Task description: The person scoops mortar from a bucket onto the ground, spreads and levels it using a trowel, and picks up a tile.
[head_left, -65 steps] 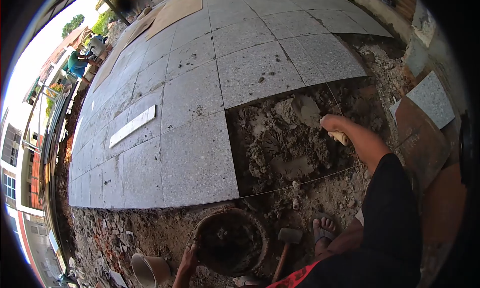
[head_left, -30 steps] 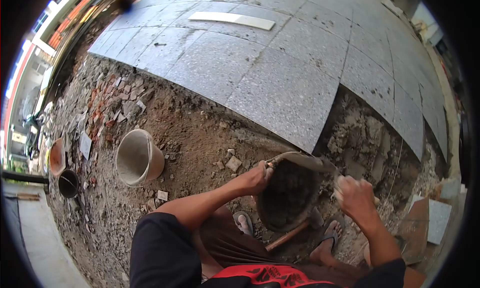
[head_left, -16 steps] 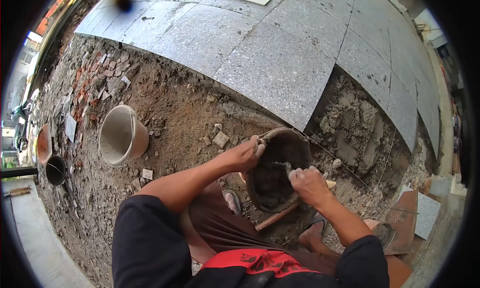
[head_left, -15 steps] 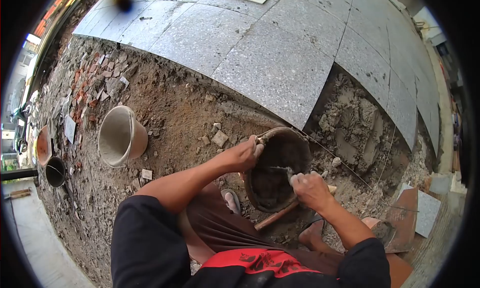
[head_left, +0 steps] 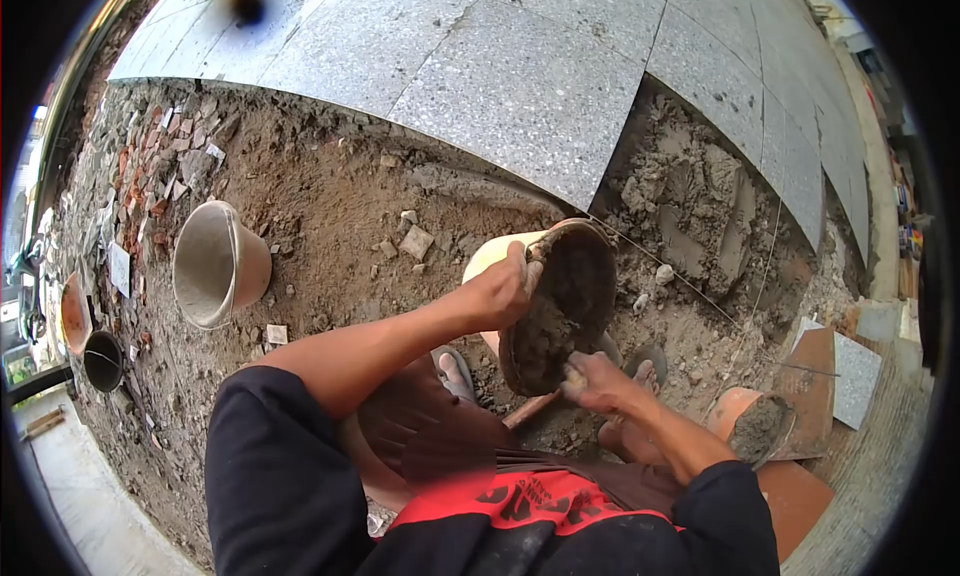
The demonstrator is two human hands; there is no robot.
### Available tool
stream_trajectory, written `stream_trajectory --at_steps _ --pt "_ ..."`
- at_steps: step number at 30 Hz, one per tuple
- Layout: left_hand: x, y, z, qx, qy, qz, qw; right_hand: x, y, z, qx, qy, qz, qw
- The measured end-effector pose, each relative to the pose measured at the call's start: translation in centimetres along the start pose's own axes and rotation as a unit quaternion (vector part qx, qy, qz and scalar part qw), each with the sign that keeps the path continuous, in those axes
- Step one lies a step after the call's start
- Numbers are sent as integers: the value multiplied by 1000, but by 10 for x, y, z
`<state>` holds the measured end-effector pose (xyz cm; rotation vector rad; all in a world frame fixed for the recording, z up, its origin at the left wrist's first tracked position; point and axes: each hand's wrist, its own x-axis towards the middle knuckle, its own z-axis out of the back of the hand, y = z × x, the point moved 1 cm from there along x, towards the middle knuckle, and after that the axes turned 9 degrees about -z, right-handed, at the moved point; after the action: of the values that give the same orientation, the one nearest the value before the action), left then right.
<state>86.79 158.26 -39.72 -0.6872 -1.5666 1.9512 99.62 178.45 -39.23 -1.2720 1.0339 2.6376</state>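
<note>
While left hand (head_left: 512,284) grips tilted bucket (head_left: 488,262) by its rim | right hand (head_left: 594,381), lower, clenches trowel handle (head_left: 574,378)

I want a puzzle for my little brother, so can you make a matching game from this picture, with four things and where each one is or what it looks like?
Things:
1. left hand
2. floor tiles
3. dark bucket
4. lumpy mortar

Places and looks:
A. near the picture's left edge, next to something orange
B. in the open corner beside the tiles, not in any bucket
C. gripping the rim of a tilted bucket
D. flat, grey and speckled

Right pairs: 1-C, 2-D, 3-A, 4-B
</note>
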Motion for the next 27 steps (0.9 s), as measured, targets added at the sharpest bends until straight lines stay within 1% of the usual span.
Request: stream_trajectory --at_steps 3,4,7,9,11,14,16,17,18,20,21,22,23,25,26,27 --pt "6 -22 5 45 13 34 998 -12 20 -5 74 -19 -15 997" --pt "9 -24 6 54 21 55 997 -17 20 -3 72 -20 -16 997" --pt "8 -32 9 77 2 64 995 -32 16 9 47 -43 -31 997" --pt "11 -42 16 77 7 134 988 -40 15 24 18 -44 -35 998" --pt "8 -38 19 95 -26 129 987 -44 13 42 -11 -46 -24 999" --pt "2 -16 19 130 -75 38 988 -50 11 68 -30 -49 6 998" --pt "-2 -14 24 145 -36 41 988 -55 5 84 -32 -51 19 998" --pt "-7 -8 27 380 53 -116 916 -58 3 93 -31 -56 27 998" --pt "-8 -7 28 366 55 -126 920 -62 -1 104 -31 -62 36 997" --pt "-8 -9 26 237 21 -2 971 -75 -6 132 -40 -88 9 995" --pt "-8 -11 24 237 0 -1 972 -78 -7 145 -44 -95 0 994" --pt "-10 -12 21 236 -23 2 971 -80 -13 159 -7 -96 -10 995" --pt "-10 -13 21 237 -48 8 970 -82 -17 171 -7 -115 -8 993" --pt "-6 -11 20 212 -21 72 974 -85 -21 193 -8 -146 -3 989" --pt "-4 -16 21 198 -8 107 974 -84 -29 203 5 -151 -53 987" --pt "1 -27 17 191 -13 139 971 -73 -51 218 -52 -211 -37 975"
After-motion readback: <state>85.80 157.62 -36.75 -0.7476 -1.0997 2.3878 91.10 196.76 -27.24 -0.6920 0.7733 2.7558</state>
